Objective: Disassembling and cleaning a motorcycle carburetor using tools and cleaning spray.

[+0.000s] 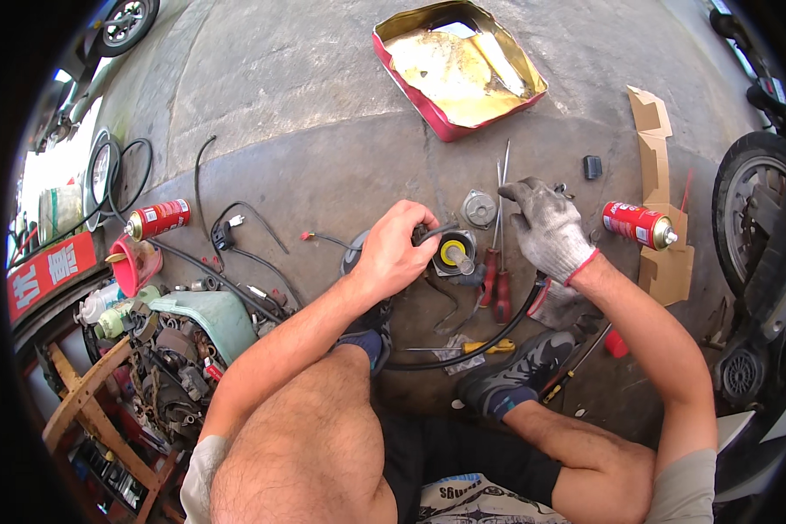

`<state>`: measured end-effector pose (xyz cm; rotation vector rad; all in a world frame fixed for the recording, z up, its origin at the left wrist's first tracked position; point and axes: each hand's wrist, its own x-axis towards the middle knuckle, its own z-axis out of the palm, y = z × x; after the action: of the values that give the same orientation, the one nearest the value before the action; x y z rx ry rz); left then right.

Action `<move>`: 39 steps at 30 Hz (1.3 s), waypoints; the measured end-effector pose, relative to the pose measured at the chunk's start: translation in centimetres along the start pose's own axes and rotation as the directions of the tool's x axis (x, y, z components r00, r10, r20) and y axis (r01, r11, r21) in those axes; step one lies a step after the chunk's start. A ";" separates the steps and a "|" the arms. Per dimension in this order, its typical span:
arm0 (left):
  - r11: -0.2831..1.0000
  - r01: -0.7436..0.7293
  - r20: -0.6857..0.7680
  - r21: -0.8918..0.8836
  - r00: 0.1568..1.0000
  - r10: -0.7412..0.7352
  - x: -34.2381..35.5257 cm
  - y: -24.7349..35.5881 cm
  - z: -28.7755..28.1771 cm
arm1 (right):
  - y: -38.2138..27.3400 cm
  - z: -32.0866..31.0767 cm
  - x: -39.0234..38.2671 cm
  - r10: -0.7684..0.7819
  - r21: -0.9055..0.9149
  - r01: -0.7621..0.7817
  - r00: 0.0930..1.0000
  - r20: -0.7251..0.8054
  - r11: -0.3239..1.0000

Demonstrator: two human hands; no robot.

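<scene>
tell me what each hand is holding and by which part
The bare left hand pinches a dark curved piece, seemingly near one end. Whether the gloved right hand holds anything cannot be told.

One dark housing [440, 261] — opening toward my camera, yellow ring [451, 254] inside (pale stub [466, 265] protruding) — near two red-handled screwdrivers [501, 302].

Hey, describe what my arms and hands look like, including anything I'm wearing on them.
Your left hand is bare. Your right hand wears a pale knit glove with dark grey, grubby-looking fingers and a red-edged cuff. Both forearms are bare, and short light-grey sleeves cover the upper arms.
</scene>
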<state>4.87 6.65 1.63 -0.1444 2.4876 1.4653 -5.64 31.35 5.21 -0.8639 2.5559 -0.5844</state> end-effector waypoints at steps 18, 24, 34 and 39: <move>0.996 0.066 0.050 -0.066 0.997 -0.063 -0.4 0.4 -0.6 | 1.5 4.0 3.0 0.014 -0.157 0.001 0.995 0.095 0.988; 0.998 0.044 0.039 -0.049 0.998 -0.042 -0.4 0.5 -0.6 | -0.2 6.0 1.2 -0.184 -0.168 0.244 0.932 0.311 0.955; 0.997 0.015 -0.019 -0.073 1.000 -0.017 -0.8 0.5 -0.5 | 0.7 5.5 1.6 0.026 -0.146 0.009 0.972 0.234 0.989; 0.994 0.045 0.020 -0.097 0.999 -0.043 -0.7 0.6 -0.5 | 4.9 -1.0 2.7 0.348 0.706 -0.521 0.852 0.392 0.480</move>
<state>5.32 6.42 2.55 -0.2023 2.3841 1.5635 -10.46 33.39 3.03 0.0792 1.8498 -1.2457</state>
